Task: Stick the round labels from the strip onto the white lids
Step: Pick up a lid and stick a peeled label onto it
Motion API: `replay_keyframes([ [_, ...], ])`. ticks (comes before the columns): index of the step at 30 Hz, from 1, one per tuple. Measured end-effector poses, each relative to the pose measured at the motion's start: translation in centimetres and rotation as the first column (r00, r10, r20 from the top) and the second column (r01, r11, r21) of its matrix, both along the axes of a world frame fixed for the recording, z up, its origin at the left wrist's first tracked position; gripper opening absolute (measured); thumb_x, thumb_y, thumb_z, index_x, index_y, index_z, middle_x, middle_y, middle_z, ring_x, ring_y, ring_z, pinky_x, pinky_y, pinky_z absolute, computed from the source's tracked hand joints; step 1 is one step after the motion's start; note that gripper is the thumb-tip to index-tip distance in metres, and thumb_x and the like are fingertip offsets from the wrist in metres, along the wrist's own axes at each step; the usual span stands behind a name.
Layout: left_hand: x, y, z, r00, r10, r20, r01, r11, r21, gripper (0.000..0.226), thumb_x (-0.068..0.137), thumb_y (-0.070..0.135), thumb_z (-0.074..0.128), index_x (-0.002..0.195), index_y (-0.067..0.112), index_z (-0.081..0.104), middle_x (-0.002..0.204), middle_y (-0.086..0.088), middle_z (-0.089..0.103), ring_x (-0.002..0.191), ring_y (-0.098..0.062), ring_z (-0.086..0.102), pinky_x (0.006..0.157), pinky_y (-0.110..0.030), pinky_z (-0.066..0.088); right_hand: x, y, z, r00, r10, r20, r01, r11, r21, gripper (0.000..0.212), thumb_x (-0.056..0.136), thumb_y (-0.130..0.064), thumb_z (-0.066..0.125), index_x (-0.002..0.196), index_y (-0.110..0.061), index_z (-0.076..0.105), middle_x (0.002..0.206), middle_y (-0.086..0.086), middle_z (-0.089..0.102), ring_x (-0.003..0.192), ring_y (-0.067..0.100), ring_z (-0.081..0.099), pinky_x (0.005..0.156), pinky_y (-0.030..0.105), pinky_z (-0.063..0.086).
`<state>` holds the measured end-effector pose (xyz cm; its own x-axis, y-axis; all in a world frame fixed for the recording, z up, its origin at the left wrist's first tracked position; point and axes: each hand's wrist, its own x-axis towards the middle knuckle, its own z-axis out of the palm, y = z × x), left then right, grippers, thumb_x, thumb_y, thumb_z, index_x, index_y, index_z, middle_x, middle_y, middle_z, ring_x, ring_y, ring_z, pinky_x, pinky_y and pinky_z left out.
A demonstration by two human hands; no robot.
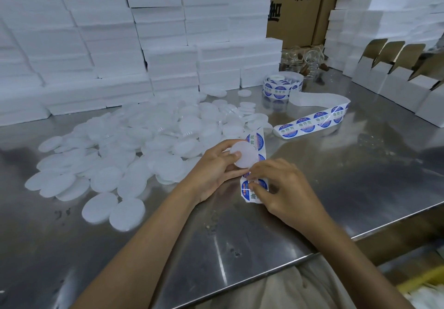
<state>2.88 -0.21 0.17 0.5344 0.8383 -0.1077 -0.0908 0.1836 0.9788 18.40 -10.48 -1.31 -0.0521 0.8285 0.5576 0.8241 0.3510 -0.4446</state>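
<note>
My left hand (216, 167) grips one white round lid (242, 153) between thumb and fingers, just above the steel table (360, 176). A strip of round blue-and-white labels (312, 121) runs from a roll (282, 85) at the back, loops across the table and ends under my hands. My right hand (286, 188) pinches a label at the strip's near end (247, 188), right below the held lid. A large heap of bare white lids (134, 145) lies to the left.
Stacks of white foam boxes (115, 44) wall the back and left. Open white cartons (403, 78) line the right side. Brown cardboard boxes (300, 3) and small glass jars (305, 61) stand behind. The table's front edge runs diagonally at lower right.
</note>
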Motion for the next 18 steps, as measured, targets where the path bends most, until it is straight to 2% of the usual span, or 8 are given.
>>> replay_keyframes([
  [2,0.0,0.0,-0.1,1.000,0.005,0.018,-0.004,1.000,-0.022,0.031,0.104,0.003,0.050,0.132,0.009,0.062,0.124,-0.016,0.070,0.109,-0.028,0.071,0.094,-0.038,0.059,-0.1,-0.2,0.1,0.994,0.035,-0.100,-0.033,0.999,0.027,0.011,0.081,-0.006,0.078,0.086,-0.015,0.073,0.092,-0.009,0.071,0.090,0.007,0.060,0.084,0.024,0.047],
  [4,-0.1,0.0,-0.2,0.999,0.011,0.031,-0.010,0.999,-0.036,0.032,0.103,0.001,0.050,0.131,0.007,0.063,0.123,-0.017,0.071,0.109,-0.029,0.071,0.090,-0.036,0.060,-0.1,-0.3,0.3,0.917,0.061,-0.394,-0.079,0.996,-0.031,0.011,0.083,-0.002,0.076,0.084,-0.012,0.072,0.086,-0.004,0.071,0.086,0.009,0.062,0.081,0.018,0.047],
  [6,-0.3,0.0,-0.2,0.998,0.016,0.053,-0.013,0.999,-0.051,0.033,0.102,0.000,0.050,0.131,0.007,0.063,0.123,-0.018,0.071,0.108,-0.029,0.072,0.087,-0.035,0.061,-0.1,-0.3,0.9,0.673,0.071,-0.736,-0.182,0.981,-0.071,0.010,0.085,0.001,0.073,0.087,-0.009,0.070,0.087,0.004,0.072,0.083,0.012,0.065,0.079,0.019,0.050],
  [8,-0.5,0.0,-0.2,0.994,0.028,0.109,-0.017,0.995,-0.095,0.037,0.101,-0.002,0.051,0.133,0.011,0.063,0.123,-0.021,0.070,0.110,-0.031,0.070,0.088,-0.039,0.061,-0.1,0.0,1.7,0.443,0.053,-0.895,-0.245,0.967,-0.063,0.012,0.088,-0.001,0.069,0.092,-0.012,0.068,0.091,0.008,0.071,0.085,0.016,0.065,0.079,0.025,0.050],
  [9,-0.6,0.0,-0.2,0.990,0.036,0.138,-0.019,0.993,-0.118,0.039,0.100,-0.002,0.052,0.134,0.014,0.063,0.124,-0.025,0.068,0.112,-0.033,0.068,0.088,-0.041,0.061,0.0,0.3,2.1,0.380,0.050,-0.924,-0.266,0.962,-0.058,0.014,0.089,-0.002,0.067,0.095,-0.013,0.067,0.094,0.007,0.071,0.085,0.018,0.065,0.079,0.029,0.049],
  [12,-0.8,0.1,0.1,0.976,0.046,0.214,-0.014,0.989,-0.150,0.042,0.101,-0.003,0.051,0.133,0.019,0.064,0.129,-0.028,0.063,0.115,-0.039,0.064,0.087,-0.043,0.061,0.0,1.5,3.3,0.336,0.059,-0.940,-0.332,0.942,-0.059,0.020,0.091,-0.005,0.064,0.107,-0.016,0.060,0.107,0.013,0.073,0.088,0.025,0.066,0.074,0.035,0.053],
  [15,-1.2,0.4,0.6,0.958,0.074,0.276,-0.033,0.988,-0.150,0.041,0.101,-0.001,0.047,0.134,0.019,0.063,0.127,-0.025,0.067,0.113,-0.035,0.067,0.100,-0.047,0.055,-0.3,2.9,4.1,0.332,0.056,-0.942,-0.387,0.919,-0.081,0.020,0.094,-0.007,0.062,0.109,-0.019,0.056,0.108,0.015,0.073,0.088,0.026,0.070,0.069,0.033,0.059],
  [18,-1.8,0.9,1.3,0.924,0.127,0.360,-0.065,0.982,-0.180,0.040,0.101,0.000,0.046,0.132,0.018,0.064,0.120,-0.019,0.072,0.107,-0.033,0.071,0.093,-0.041,0.059,-0.8,4.1,4.3,0.432,0.066,-0.899,-0.417,0.899,-0.134,0.021,0.098,-0.007,0.057,0.109,-0.023,0.051,0.096,0.019,0.073,0.076,0.028,0.066,0.066,0.032,0.054],
])
